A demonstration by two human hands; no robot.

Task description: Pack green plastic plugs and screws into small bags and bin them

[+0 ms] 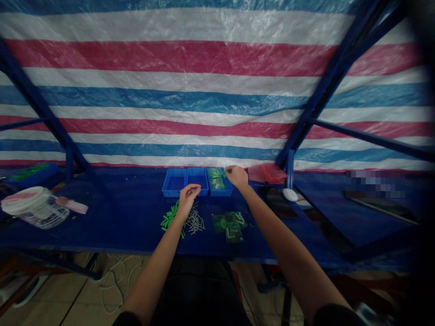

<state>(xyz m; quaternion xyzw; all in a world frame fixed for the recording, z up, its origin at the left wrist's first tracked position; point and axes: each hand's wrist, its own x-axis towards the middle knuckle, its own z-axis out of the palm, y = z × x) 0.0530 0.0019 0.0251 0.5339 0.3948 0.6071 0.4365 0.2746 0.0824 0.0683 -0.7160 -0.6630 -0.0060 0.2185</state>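
Observation:
My left hand (189, 195) hovers over the front of a blue divided bin (175, 193), its fingertips pinched together; whatever they hold is too small to make out. Beneath that wrist lie a pile of green plastic wall plugs (168, 218) and a pile of silver screws (195, 220). At the bin's right compartment, my right hand (237, 175) is closed, with a bit of a small green packet at its fingertips. Similar clear packets with green pieces (216, 179) fill that compartment. More filled packets (231, 225) lie on the blue table between my forearms.
A white tub (39, 206) stands at the left, near a blue tray (34, 174) with green pieces. Red plastic bags (268, 173), a dark phone-like slab (279, 202) and a white mouse-like object (290, 194) lie at the right. Blue frame posts (314, 97) rise before a striped tarp.

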